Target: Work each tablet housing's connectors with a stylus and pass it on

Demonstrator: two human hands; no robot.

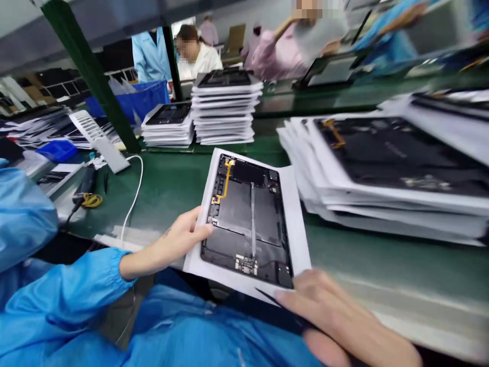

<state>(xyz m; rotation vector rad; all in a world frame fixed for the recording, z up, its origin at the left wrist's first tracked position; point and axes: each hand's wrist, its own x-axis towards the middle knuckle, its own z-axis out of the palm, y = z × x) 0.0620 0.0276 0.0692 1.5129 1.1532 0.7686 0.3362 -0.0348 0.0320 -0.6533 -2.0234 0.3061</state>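
Note:
An opened black tablet back housing (244,219), with an orange flex cable and a small circuit board showing inside, lies on a white sheet (298,219) at the bench's front edge. My left hand (187,232) grips the left side of both, thumb on the housing's rim and fingers hidden beneath. Blurred by motion, my right hand (324,300) is closed around a thin, dark pointed tool that looks like tweezers (269,295). Its tip points left over the sheet's lower edge, and the hand is close to the housing's lower right corner.
To the right stands a big stack of housings and sheets (344,188). Two more stacks (225,107) stand behind. On the left are a white lamp (99,142), its cable (133,204) and a corded dark tool (86,183). A co-worker's blue sleeve (26,214) is at the left.

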